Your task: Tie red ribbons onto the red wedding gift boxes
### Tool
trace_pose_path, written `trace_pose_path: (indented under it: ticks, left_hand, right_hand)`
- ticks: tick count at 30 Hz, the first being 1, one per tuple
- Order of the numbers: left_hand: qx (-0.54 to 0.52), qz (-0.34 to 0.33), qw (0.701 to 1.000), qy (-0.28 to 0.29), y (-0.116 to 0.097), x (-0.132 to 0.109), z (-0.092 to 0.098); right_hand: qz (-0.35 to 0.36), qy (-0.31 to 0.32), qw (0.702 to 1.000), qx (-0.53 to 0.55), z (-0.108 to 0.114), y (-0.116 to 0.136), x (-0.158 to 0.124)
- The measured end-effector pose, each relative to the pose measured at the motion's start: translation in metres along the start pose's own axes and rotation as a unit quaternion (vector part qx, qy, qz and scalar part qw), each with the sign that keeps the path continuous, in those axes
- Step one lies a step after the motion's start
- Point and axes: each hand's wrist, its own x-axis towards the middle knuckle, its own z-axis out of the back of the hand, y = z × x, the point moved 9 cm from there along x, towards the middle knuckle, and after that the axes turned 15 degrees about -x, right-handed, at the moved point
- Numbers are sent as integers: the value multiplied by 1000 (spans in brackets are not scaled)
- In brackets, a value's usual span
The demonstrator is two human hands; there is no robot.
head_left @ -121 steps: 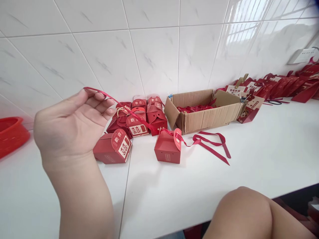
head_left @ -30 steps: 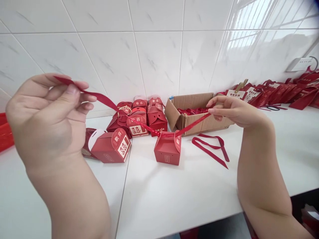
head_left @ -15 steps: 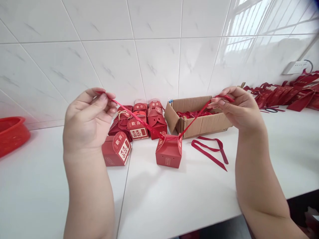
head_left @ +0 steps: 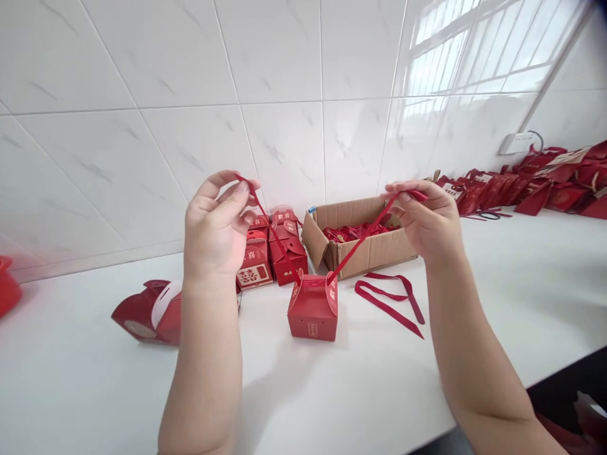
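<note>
A small red gift box (head_left: 312, 313) stands on the white counter (head_left: 332, 392) in front of me. A red ribbon (head_left: 353, 249) runs through its two rounded top flaps and rises in a V to both hands. My left hand (head_left: 215, 224) pinches one end of the ribbon up and to the left of the box. My right hand (head_left: 424, 218) pinches the other end up and to the right, in front of the cardboard box (head_left: 374, 249).
Finished red gift boxes (head_left: 270, 249) stand against the tiled wall. The cardboard box holds red ribbons. A loose red ribbon (head_left: 391, 303) lies beside it. One red box (head_left: 147, 313) lies tipped at left. Flat red boxes (head_left: 535, 183) line the far right; a red basin (head_left: 7, 291) shows at the left edge.
Both hands have drawn closer together and higher, so the ribbon ends rise more steeply from the box. My view has shifted up and to the right.
</note>
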Motion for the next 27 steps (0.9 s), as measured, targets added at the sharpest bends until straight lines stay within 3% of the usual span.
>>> trace_pose_path:
  ticks: [7, 14, 27]
  left_hand:
    - [52, 32, 998, 6, 3, 15, -10]
    - [92, 59, 994, 0, 2, 18, -15]
    - [110, 61, 992, 11, -8, 11, -22]
  right_hand:
    - [-93, -6, 995, 44, -33, -3, 5]
    - [-114, 47, 992, 24, -68, 5, 12]
    - [-60, 70, 996, 14, -86, 30, 20]
